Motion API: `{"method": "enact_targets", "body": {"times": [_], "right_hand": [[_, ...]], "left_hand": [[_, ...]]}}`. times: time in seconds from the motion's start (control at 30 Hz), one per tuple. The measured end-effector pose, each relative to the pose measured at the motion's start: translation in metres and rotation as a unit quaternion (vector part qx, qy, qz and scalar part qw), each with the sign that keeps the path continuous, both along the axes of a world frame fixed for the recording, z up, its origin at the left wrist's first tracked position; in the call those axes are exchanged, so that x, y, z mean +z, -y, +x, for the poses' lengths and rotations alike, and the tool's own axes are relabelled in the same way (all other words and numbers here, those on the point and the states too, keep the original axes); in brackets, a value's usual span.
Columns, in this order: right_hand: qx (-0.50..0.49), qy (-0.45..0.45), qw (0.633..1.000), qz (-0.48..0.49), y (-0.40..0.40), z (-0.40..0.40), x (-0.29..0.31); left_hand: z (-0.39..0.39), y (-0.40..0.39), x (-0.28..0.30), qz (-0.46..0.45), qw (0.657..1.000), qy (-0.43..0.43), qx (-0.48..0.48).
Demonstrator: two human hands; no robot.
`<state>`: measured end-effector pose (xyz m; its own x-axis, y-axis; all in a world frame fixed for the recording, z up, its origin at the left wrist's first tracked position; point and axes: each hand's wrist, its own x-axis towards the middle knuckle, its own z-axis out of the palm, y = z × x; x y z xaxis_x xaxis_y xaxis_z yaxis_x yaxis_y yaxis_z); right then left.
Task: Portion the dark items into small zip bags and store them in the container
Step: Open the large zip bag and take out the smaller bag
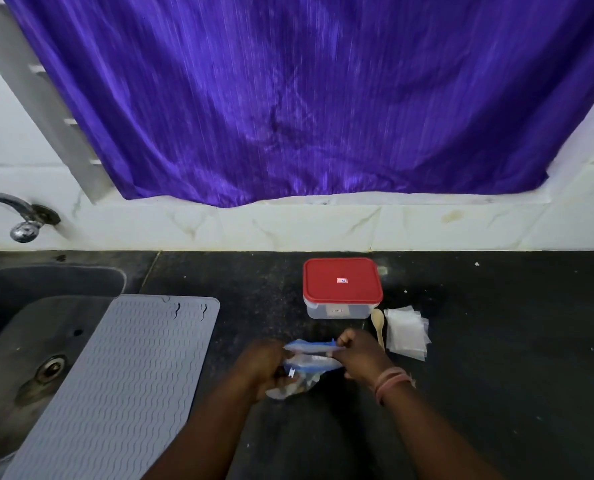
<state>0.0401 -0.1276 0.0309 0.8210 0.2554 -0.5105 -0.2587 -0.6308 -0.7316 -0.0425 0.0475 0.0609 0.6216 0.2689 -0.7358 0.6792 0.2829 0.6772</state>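
Both hands, left hand [266, 363] and right hand [359, 356], clamped on blue-zippered bag [311, 355] near red-lidded container [342, 287].

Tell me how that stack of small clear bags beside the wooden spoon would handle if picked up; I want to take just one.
The small clear bags look thin and floppy, so one would likely droop from the fingers. They lie fanned and overlapping, so several may slide or lift together. Probably very light, and apt to skid on the smooth dark counter if pushed.
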Motion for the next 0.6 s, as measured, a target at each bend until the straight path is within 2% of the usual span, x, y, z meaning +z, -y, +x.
{"method": "enact_targets", "body": {"times": [0.07, 0.1, 0.17, 0.23, 0.43, 0.53, 0.6], "right_hand": [[-0.065, -0.121, 0.987, 0.078, 0.0, -0.001, 0.005], [-0.105, -0.197, 0.965, 0.137, 0.001, -0.002, 0.007], [-0.162, -0.332, 0.897, 0.243, 0.002, -0.001, 0.009], [-0.167, -0.41, 0.848, 0.293, 0.002, -0.003, 0.009], [-0.141, -0.458, 0.807, 0.344, 0.008, -0.016, 0.0], [-0.131, -0.453, 0.792, 0.389, 0.008, -0.021, 0.003], [-0.112, -0.458, 0.773, 0.425, 0.005, -0.019, 0.008]], "left_hand": [[-0.001, -0.005, 0.004, -0.162, 0.985, -0.035, 0.045], [-0.003, -0.009, 0.006, -0.212, 0.975, -0.04, 0.045], [-0.011, -0.017, 0.01, -0.275, 0.959, -0.054, 0.03], [-0.022, -0.022, 0.013, -0.299, 0.952, -0.065, 0.013], [-0.026, -0.034, 0.0, -0.394, 0.913, -0.074, 0.078], [-0.011, -0.024, 0.001, -0.418, 0.893, -0.038, 0.163], [-0.003, -0.016, 0.006, -0.435, 0.884, -0.012, 0.17]]}}
